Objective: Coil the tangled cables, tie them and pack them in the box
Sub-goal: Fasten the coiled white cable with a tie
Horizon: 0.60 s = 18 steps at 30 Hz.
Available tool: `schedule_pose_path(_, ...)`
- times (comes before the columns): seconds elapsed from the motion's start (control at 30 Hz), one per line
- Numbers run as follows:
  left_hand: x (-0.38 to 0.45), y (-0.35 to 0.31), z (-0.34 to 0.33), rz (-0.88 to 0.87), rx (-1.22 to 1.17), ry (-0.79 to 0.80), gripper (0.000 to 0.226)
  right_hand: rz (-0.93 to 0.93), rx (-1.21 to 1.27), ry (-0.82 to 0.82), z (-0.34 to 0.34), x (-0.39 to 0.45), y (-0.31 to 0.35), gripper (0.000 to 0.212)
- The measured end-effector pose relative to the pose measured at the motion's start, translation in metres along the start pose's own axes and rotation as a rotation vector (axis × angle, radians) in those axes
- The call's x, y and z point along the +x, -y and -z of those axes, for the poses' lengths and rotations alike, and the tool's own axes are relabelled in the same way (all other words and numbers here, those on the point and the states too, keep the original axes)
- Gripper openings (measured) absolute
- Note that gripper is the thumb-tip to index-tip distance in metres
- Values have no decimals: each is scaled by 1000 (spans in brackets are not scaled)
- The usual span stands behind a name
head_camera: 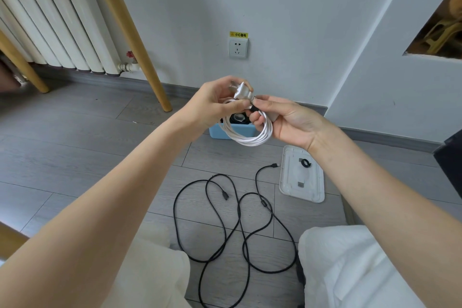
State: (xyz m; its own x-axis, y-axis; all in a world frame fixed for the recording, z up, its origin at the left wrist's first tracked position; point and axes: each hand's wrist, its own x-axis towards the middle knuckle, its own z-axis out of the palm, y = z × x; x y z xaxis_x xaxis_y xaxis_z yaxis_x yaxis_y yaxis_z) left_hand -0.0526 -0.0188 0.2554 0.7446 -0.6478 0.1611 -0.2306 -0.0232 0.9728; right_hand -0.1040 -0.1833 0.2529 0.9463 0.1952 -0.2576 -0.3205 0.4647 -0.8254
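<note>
A coiled white power cable (246, 137) hangs in the air between both hands, its white plug (242, 92) sticking up at the top. My left hand (215, 105) pinches the coil just below the plug. My right hand (287, 122) grips the coil's right side, fingers curled round the strands, with a dark tie (253, 107) at the fingertips. Behind the coil stands the light-blue box (220, 131) on the floor, with something dark inside it. A long black cable (235, 220) lies loose and looped on the floor between my knees.
The box's white lid (287, 185) lies upturned on the floor at the right, with a small black tie (305, 163) on it. A wall socket (238, 48) is above the box. Wooden table legs (150, 77) and a radiator (50, 20) stand at the left.
</note>
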Motion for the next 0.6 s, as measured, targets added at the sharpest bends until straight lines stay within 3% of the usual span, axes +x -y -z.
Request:
schedule_pose_path(0.23,1,13,1,210,-152,-53,12,127,-75,-126,-5,7,-4,12)
schedule_pose_path(0.27,2,15,1,231,-144,-69,11,143,-186,-147,-5,9,-6,16)
schedule_pose_path(0.4,5,21,0,241,-92,-155,8,293,-1065,-426,-4,16,-15,26)
schedule_pose_path(0.6,16,38,-19,266,114,-217,23,404,-1588,-483,4,22,-31,20)
